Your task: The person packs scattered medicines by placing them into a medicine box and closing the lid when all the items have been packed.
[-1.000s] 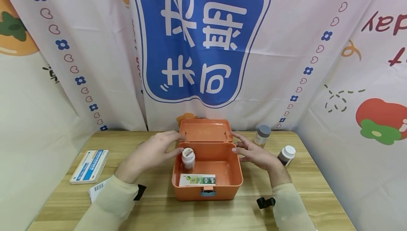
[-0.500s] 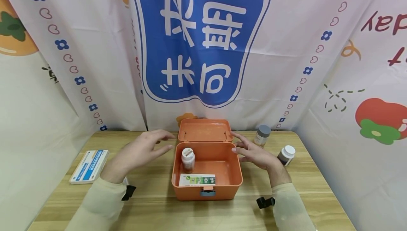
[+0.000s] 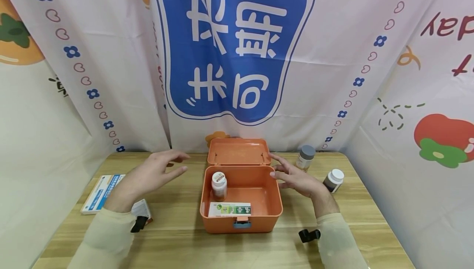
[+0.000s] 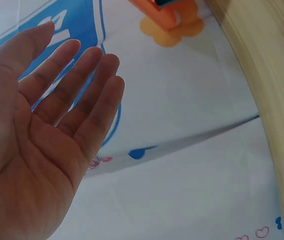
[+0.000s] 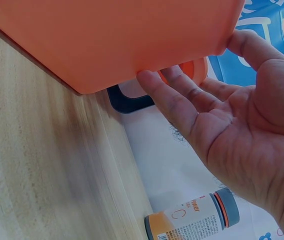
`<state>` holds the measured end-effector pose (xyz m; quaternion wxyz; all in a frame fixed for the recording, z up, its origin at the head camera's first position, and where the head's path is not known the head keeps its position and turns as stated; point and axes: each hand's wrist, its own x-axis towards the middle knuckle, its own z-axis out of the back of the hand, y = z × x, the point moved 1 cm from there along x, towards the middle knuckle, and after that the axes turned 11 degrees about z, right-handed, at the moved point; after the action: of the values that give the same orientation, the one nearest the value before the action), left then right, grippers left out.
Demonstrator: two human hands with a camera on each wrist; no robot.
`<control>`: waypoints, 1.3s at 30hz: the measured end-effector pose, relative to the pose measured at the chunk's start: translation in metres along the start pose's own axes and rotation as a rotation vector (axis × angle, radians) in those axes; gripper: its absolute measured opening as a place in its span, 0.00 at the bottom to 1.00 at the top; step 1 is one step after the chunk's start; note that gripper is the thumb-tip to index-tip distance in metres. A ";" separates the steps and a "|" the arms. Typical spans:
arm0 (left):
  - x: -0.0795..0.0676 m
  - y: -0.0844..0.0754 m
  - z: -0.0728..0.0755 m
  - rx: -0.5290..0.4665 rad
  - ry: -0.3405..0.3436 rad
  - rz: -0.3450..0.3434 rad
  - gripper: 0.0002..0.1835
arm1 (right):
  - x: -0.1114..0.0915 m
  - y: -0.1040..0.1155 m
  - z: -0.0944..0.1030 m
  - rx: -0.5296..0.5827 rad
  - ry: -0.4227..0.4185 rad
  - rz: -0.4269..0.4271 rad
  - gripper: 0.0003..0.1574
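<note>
An orange storage box [image 3: 242, 224] stands on the table with its lid [image 3: 238, 152] tipped back. Inside it are a white pill bottle [image 3: 219, 186], upright at the left, and a flat white-and-green carton [image 3: 230, 209] along the front. My right hand [image 3: 296, 179] rests against the box's right rear corner; in the right wrist view its thumb and fairly straight fingertips touch the orange wall [image 5: 112, 40]. My left hand [image 3: 152, 175] hovers left of the box, holding nothing. Its spread fingers and bare palm [image 4: 42, 135] show in the left wrist view.
Left on the wooden table [image 3: 177, 244] lie a blue-and-white medicine box [image 3: 101, 193] and a smaller white box [image 3: 141, 209], both partly covered by the left arm. At right stand a grey-capped bottle [image 3: 305, 158] and a white-capped dark bottle [image 3: 334, 180]. A printed curtain [image 3: 314, 75] hangs behind.
My left hand has drawn away leftward from the box's left rear corner and come over the medicine boxes. My right hand and the box have stayed in place.
</note>
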<state>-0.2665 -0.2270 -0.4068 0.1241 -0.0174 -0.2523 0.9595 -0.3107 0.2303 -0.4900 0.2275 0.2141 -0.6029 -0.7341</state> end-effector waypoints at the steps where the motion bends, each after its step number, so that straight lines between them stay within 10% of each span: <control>1: 0.000 0.002 0.000 0.000 0.005 0.009 0.20 | 0.000 0.000 0.000 0.000 -0.001 0.000 0.48; 39: -0.005 0.077 -0.013 0.039 0.199 0.127 0.13 | 0.001 -0.001 0.001 -0.009 0.008 -0.010 0.48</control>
<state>-0.2782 -0.2868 -0.4554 0.0879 -0.1263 -0.2185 0.9636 -0.3119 0.2307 -0.4913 0.2271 0.2189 -0.5977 -0.7370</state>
